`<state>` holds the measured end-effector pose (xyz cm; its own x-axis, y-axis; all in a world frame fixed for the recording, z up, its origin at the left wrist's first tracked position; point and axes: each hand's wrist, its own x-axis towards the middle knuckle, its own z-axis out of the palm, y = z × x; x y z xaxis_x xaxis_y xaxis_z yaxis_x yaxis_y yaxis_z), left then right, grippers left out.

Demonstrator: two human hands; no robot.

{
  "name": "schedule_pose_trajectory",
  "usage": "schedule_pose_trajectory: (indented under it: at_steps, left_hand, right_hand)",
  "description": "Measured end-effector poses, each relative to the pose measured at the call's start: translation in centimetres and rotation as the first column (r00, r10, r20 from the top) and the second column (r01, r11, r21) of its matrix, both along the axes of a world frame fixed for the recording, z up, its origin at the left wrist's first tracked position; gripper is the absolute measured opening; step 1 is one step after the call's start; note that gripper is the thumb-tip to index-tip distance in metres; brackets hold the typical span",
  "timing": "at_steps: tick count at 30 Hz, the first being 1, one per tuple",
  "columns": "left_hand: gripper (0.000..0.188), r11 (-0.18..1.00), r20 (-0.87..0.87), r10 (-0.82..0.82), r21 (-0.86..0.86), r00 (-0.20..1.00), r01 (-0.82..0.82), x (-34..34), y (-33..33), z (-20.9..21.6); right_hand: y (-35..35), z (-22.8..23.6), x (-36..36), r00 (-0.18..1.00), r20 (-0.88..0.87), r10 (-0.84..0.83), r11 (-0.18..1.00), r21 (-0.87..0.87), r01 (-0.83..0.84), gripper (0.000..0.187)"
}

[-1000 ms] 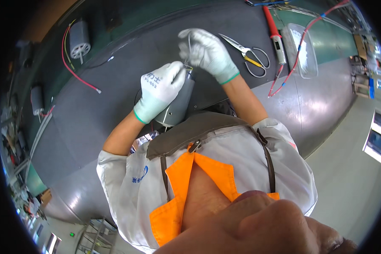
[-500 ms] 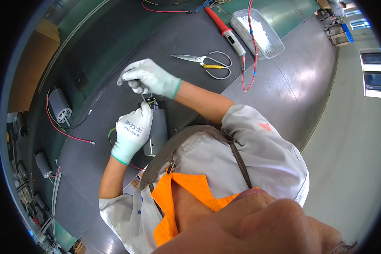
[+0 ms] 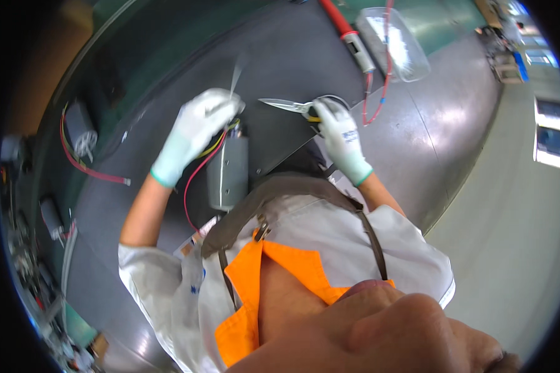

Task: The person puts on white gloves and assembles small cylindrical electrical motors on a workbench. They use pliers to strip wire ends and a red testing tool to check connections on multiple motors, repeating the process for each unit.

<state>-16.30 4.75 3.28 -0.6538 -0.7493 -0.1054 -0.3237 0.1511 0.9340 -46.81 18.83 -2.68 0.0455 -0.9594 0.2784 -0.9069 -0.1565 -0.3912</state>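
My left hand [image 3: 208, 118], in a white glove with a green cuff, is closed at the far end of a grey cylindrical motor [image 3: 228, 174]. From its fingertips a thin white strip [image 3: 236, 79], apparently a cable tie, sticks up, blurred by motion. Yellow and red wires [image 3: 196, 169] run from the motor's end beneath this hand, and the fingers hide where they join. My right hand [image 3: 339, 133], gloved alike, has its fingers around the handles of metal scissors [image 3: 284, 104]. The scissors lie on the dark table with their blades pointing left.
A red and grey hand tool [image 3: 356, 50] with red leads lies at the far right, beside a clear plastic box [image 3: 417, 73] of white strips. Another motor [image 3: 79, 127] with wires is on the left, and a smaller one [image 3: 51, 216] stands nearer me. Brown cardboard [image 3: 62, 68] is at the far left.
My right hand has left the motor's end and moved right onto the scissors. My left hand has shifted up to the wire end. The view has also moved a little.
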Motion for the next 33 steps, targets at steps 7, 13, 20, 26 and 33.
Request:
schedule_pose_trajectory:
  at_steps: [7,13,20,26,33]
  left_hand:
    - [0.041,0.820,-0.368,0.316,0.570,0.874,-0.056,1.7,-1.1,0.0]
    - [0.042,0.792,-0.379,0.344,0.608,0.859,-0.049,2.2,-1.9,-0.7]
    - [0.042,0.884,-0.280,0.294,0.444,0.914,-0.148,1.6,-2.3,2.2]
    - [0.039,0.910,-0.187,0.292,0.357,0.938,-0.212,0.7,-2.0,3.8]
    - [0.039,0.983,-0.255,0.138,0.151,0.957,-0.101,11.2,4.0,5.0]
  right_hand:
    - [0.6,1.3,-2.4,0.961,-0.264,0.086,0.976,0.214,-0.028,0.058]
    - [-4.4,5.3,-2.6,0.529,0.815,-0.236,0.743,0.502,-0.442,0.061]
    - [-8.0,7.0,3.0,0.813,0.353,0.463,0.671,0.459,-0.582,0.075]
    - [-7.3,9.2,5.2,0.856,0.002,0.517,0.700,0.574,-0.424,0.072]
    - [-7.7,9.5,4.2,0.924,-0.148,0.352,0.792,0.573,-0.210,0.067]
